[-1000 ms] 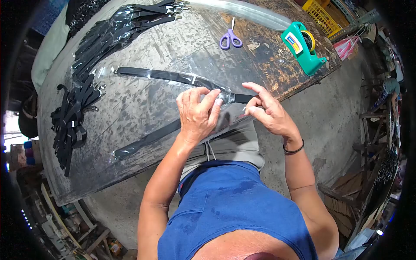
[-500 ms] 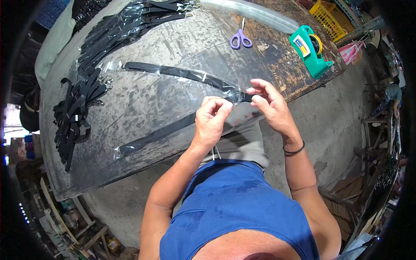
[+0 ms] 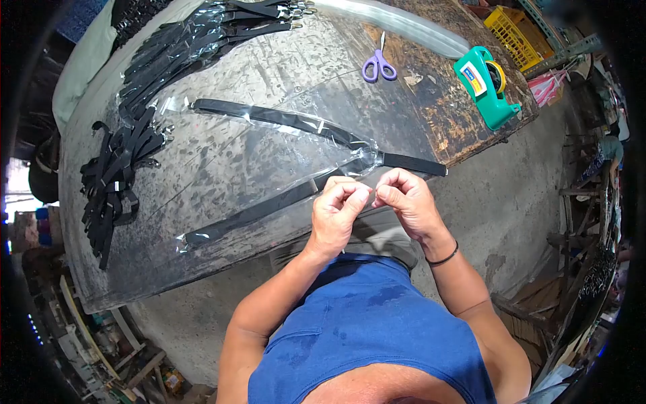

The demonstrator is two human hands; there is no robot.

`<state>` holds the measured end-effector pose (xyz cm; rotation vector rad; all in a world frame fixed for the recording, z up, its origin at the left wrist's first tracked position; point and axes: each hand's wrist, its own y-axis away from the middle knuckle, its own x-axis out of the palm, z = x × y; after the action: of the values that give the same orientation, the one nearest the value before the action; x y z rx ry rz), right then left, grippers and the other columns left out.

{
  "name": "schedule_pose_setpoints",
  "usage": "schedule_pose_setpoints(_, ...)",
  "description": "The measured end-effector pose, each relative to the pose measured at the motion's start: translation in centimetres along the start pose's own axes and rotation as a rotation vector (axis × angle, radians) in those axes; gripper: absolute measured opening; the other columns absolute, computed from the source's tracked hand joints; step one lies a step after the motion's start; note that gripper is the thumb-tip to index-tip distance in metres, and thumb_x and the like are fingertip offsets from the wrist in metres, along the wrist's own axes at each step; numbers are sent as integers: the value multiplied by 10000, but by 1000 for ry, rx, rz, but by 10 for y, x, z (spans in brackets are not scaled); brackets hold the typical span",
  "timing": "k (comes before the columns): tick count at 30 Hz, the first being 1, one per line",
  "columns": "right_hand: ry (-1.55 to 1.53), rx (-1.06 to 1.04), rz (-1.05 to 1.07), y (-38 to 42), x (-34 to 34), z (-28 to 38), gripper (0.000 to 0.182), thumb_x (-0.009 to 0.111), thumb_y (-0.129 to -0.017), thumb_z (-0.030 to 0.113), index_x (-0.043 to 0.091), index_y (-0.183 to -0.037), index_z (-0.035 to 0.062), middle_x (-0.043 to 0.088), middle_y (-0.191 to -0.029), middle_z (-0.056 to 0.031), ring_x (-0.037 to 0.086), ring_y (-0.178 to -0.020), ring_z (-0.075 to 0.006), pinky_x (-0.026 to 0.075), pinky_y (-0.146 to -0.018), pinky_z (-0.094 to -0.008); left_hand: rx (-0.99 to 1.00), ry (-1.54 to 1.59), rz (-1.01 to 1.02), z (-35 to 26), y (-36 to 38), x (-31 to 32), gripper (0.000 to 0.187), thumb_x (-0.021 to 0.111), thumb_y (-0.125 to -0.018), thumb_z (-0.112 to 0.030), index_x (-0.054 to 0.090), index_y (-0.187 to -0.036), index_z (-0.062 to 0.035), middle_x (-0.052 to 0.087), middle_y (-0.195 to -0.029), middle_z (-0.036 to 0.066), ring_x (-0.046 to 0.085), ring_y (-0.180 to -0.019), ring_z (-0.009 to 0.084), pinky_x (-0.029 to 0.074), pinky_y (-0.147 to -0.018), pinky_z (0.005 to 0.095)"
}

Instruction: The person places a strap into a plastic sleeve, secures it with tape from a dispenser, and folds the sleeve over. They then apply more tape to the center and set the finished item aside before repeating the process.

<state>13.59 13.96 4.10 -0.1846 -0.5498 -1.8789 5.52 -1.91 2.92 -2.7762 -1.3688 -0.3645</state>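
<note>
A pair of black Y-shaped suspenders [image 3: 262,209] lies spread on the worn table [image 3: 222,155], with clear plastic along the straps and round the joint. Just below that joint, over the table's near edge, both my hands meet fingertip to fingertip. My left hand [image 3: 336,214] is closed in a pinch beside the lower strap. Close to it, my right hand [image 3: 410,205], with a dark band on the wrist, pinches too. Whatever sits between the fingertips is too small to make out.
Purple-handled scissors [image 3: 379,66] and a green tape dispenser [image 3: 486,91] lie toward the back right. Clear plastic sleeves [image 3: 404,25] run along the far side. Bundles of black suspenders [image 3: 175,57] and a smaller black pile [image 3: 118,175] occupy the left.
My right hand has left the short strap end at the joint and come down and left to my left hand. Its fingers, apart before, are now pinched. The suspenders stay put.
</note>
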Motion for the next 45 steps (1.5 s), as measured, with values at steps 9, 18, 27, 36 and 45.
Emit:
schedule_pose_setpoints(9, 630, -202, -109, -24, -21, 52, 118, 700, -906, 118, 639, -898, 18, 604, -836, 23, 530, -762, -54, 450, -683, -228, 573, -1030, -12, -5, -25, -19, 407, 764, -812, -198, 682, -1195, -87, 586, -1028, 107, 552, -972, 276, 432, -864, 381)
schedule_pose_setpoints(18, 927, 99, 467, -116, -30, 67, 203, 681, -884, 200, 598, -819, 28, 568, -737, 17, 485, -709, -83, 420, -639, -289, 649, -1227, 48, 27, -31, -27, 489, 770, -793, -330, 635, -1214, -122, 544, -1150, 89, 493, -1084, 288, 382, -903, 449)
schedule_pose_setpoints(27, 1127, 270, 607, -142, -28, 63, 184, 684, -893, 199, 629, -828, 36, 553, -714, 44, 469, -706, -75, 406, -638, -286, 642, -1226, 78, 27, -32, -29, 510, 754, -803, -368, 618, -1220, -107, 536, -1156, 100, 489, -1095, 288, 380, -901, 442)
schedule_pose_setpoints(36, 1219, 228, 613, -145, -28, 59, 192, 685, -878, 204, 626, -837, 26, 555, -701, 24, 479, -691, -90, 408, -622, -301, 624, -1211, 83, 29, -31, -29, 522, 758, -793, -373, 616, -1214, -100, 536, -1168, 106, 489, -1100, 295, 382, -909, 446)
schedule_pose_setpoints(45, 1266, 159, 568, -139, -25, 57, 219, 689, -843, 202, 619, -841, -6, 598, -705, -55, 521, -691, -134, 443, -640, -342, 602, -1198, 82, 30, -31, -29, 525, 776, -779, -363, 633, -1221, -119, 534, -1172, 102, 489, -1103, 310, 378, -918, 459)
